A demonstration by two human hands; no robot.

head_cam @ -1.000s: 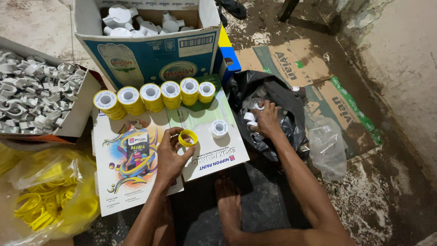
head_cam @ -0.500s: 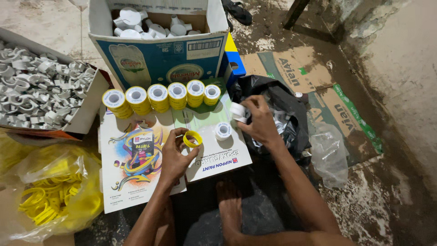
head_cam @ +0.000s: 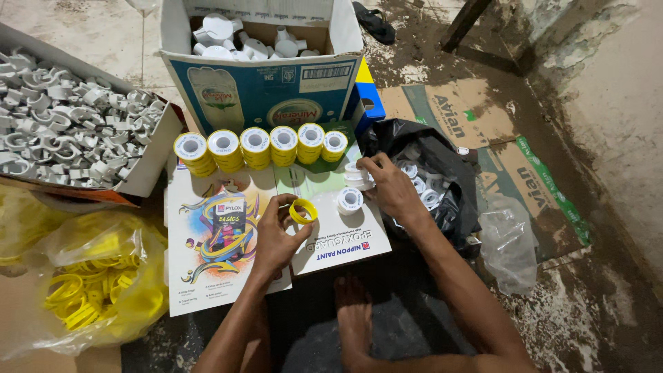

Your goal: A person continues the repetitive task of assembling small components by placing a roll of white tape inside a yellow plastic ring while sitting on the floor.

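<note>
The left hand (head_cam: pixel 276 231) pinches a thin yellow plastic ring (head_cam: pixel 303 211) over the middle of the glossy printed sheets (head_cam: pixel 207 276). The right hand (head_cam: pixel 390 186) grips a small stack of white tape spools (head_cam: pixel 355 174) at the sheets' right edge, beside the black plastic bag (head_cam: pixel 442 166). It looks like the capping step (ring onto spool); next, ring and spool need lining up. Finished yellow-cased rolls (head_cam: pixel 255 146) crowd the far edge; open room lies toward the near edge.
</note>
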